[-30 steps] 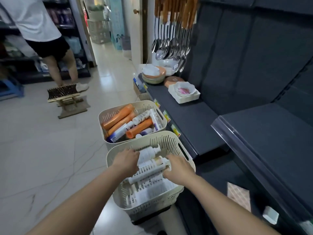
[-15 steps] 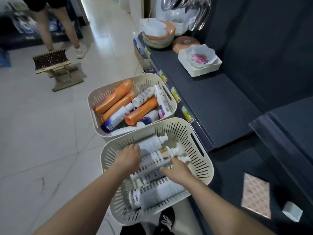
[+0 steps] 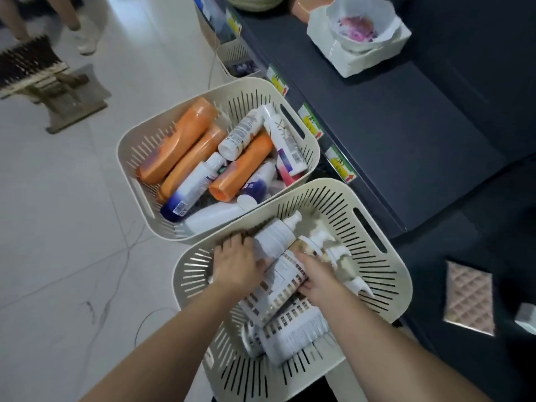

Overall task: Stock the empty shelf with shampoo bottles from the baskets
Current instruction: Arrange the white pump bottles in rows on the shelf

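Two sets of fingers (image 3: 240, 246) are buried in the near basket (image 3: 377, 285). The left hand (image 3: 236, 268) is curled round the bottom end of a white pump bottle (image 3: 275, 237), and the right hand (image 3: 319, 281) is wrapped over a checker-label bottle (image 3: 282, 285) lying right against it. It's blurry, so I can't say how firm either hold is. My worry is the pile: these shampoo bottles lie crossed over each other with their pump heads (image 3: 322, 239) bunched together. Yank two at once and a nozzle probably hooks a neighbour or snags a slot in the basket wall. Then a bottle slips out, or the whole basket gets dragged. I can't tell what the basket's sitting on, so tipping isn't off the table. The dark shelf (image 3: 406, 146) is just to the right, mostly bare, with a bowl in a white box (image 3: 359, 33) at the far end. The far basket (image 3: 127, 152), full of orange bottles (image 3: 179, 140), touches the near one, so a careless swing could clip it.
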`<state>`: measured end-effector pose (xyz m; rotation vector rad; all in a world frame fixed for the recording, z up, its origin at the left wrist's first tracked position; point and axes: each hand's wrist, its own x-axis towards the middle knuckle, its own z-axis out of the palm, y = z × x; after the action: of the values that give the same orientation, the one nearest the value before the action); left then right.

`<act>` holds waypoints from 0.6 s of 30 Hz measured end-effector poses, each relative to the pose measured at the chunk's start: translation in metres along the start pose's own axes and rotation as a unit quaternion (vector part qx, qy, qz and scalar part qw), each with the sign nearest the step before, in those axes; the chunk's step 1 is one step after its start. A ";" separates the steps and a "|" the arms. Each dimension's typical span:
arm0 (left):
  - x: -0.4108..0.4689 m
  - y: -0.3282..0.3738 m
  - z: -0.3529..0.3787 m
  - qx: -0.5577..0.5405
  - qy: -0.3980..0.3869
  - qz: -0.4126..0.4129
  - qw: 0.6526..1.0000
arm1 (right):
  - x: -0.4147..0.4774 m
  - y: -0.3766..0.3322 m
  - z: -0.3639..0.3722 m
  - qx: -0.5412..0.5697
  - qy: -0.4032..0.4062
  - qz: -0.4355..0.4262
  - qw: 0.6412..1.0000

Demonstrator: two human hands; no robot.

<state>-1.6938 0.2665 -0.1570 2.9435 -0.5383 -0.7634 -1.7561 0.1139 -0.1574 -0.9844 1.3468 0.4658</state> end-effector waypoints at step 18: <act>0.016 -0.022 -0.025 -0.534 -0.208 -0.124 0.810 | 0.011 0.000 -0.005 0.101 0.015 -0.021 0.995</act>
<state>-1.6620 0.2805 -0.1451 1.7885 0.2547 -1.2166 -1.7564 0.1071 -0.1674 -0.8537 1.3681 0.2767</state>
